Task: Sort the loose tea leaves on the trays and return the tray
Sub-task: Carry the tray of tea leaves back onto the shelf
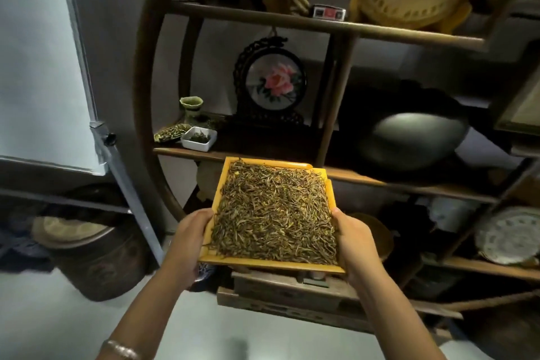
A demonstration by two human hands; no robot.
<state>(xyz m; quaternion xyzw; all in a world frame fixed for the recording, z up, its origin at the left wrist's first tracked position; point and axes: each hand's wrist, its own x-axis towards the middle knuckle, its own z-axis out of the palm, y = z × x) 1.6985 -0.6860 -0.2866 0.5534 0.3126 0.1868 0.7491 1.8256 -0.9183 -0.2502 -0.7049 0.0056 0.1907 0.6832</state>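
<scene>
Tray point(216, 196) of tea leaves point(273, 213) held between left hand point(191, 238) and right hand point(355, 240).

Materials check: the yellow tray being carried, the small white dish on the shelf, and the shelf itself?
Yellow tray: looks like bamboo or lacquered wood; flat slats, matte warm finish. Could be plastic.
White dish: likely glazed ceramic; smooth, thick glossy rim.
Shelf: dark wood, rounded rails with a dull sheen.

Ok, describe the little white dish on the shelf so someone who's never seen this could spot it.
Find the round wooden shelf unit. On its middle shelf, at the left end, above the yellow tray held in both hands, sits the white dish. It is square with a few dark leaves, unlike the green vase behind it.
</scene>
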